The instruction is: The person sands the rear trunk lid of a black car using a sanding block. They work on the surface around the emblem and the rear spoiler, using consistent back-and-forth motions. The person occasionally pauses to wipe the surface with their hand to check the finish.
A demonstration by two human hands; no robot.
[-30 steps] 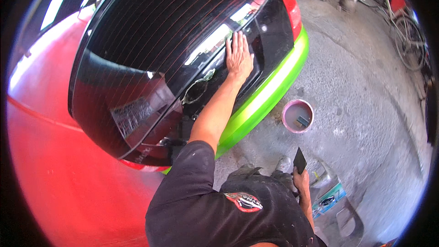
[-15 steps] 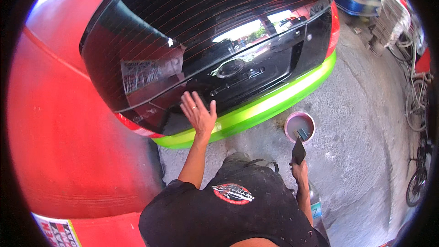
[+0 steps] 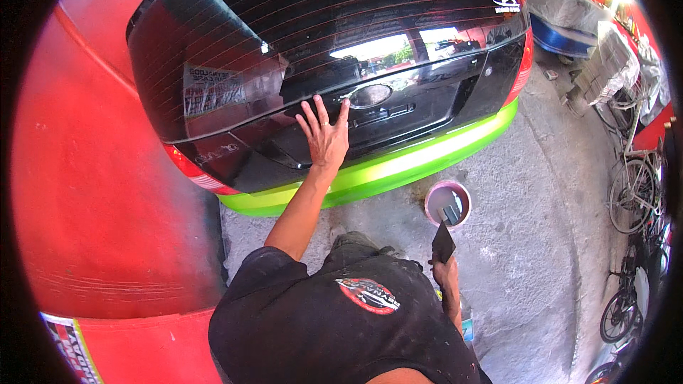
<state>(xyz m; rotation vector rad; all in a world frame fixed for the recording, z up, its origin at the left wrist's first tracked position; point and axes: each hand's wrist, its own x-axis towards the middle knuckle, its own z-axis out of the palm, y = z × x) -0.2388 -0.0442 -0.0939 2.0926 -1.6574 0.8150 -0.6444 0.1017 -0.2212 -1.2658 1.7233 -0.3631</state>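
My left hand (image 3: 328,144) lies with fingers spread on the black tailgate (image 3: 441,103) of a car, just left of the oval emblem (image 3: 371,96). Its fingertips are close below the rear window (image 3: 299,35). Lower down on the right, my right hand (image 3: 447,276) grips a dark flat sheet (image 3: 442,243) that looks like sandpaper. The sheet points up toward a round pinkish bucket (image 3: 467,206) on the floor. Inside the bucket are cloudy liquid and a dark block (image 3: 452,215). Below the tailgate runs a bright green bumper (image 3: 370,181).
A red wall-like surface (image 3: 92,192) stands close on the left. Bicycles (image 3: 632,195) line the right edge of the concrete floor (image 3: 526,242). Farther back are a covered vehicle (image 3: 562,7) and a plastic-wrapped bundle (image 3: 608,64). A bottle-like thing (image 3: 467,328) is partly hidden behind my right arm.
My left hand has moved up and right over the tailgate, closer to the emblem, with its fingers wider apart. My right hand still holds the dark sheet. The view has shifted slightly.
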